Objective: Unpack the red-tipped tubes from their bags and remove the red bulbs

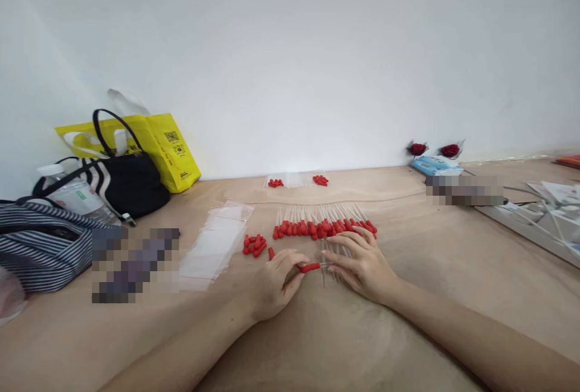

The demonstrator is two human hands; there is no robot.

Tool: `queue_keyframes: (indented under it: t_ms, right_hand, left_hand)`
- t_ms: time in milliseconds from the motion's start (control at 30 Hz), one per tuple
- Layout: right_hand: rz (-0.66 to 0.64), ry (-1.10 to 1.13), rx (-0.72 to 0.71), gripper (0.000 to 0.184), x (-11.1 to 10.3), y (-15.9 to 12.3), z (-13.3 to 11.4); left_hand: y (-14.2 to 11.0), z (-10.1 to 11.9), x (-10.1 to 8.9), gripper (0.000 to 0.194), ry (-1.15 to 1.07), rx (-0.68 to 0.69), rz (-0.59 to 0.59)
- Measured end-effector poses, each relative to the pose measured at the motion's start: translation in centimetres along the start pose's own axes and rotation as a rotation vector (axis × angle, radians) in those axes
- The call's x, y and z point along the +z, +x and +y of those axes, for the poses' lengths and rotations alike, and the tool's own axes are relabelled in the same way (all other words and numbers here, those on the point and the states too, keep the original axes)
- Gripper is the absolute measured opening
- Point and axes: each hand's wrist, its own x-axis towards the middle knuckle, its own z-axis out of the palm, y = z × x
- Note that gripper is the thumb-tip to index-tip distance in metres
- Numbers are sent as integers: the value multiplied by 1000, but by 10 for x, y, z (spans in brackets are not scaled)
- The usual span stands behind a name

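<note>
At twelve o'clock before me, my left hand (281,278) pinches a red bulb (310,267) at the end of a clear tube (324,266) that my right hand (366,264) grips by the fingertips, while red-capped droppers (312,228) lie just beyond and loose bulbs (258,242) sit at eleven o'clock.

At the left end of the tan table (317,350), near the pale wall (290,66), I see a bright yellow bag (176,156) with white handles and square printed codes on its side. A black handbag (136,185) with pale wavy stripes sits in front of it. Between that and a dark-and-white striped bag (49,250) is a clear, labelled bottle (82,194). Over on the right, two dark red roses (417,148) are by the wall, just behind a blue packet (435,166). Nearer the right edge, pale cables (549,214) trail beside some papers (562,192).
</note>
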Motion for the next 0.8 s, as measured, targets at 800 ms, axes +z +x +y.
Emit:
queue_keyframes:
  t_ms: [800]
  right_hand:
    - [127, 82, -178, 16, 4, 2, -10]
  left_hand:
    - [11, -1, 9, 21, 129, 113, -90]
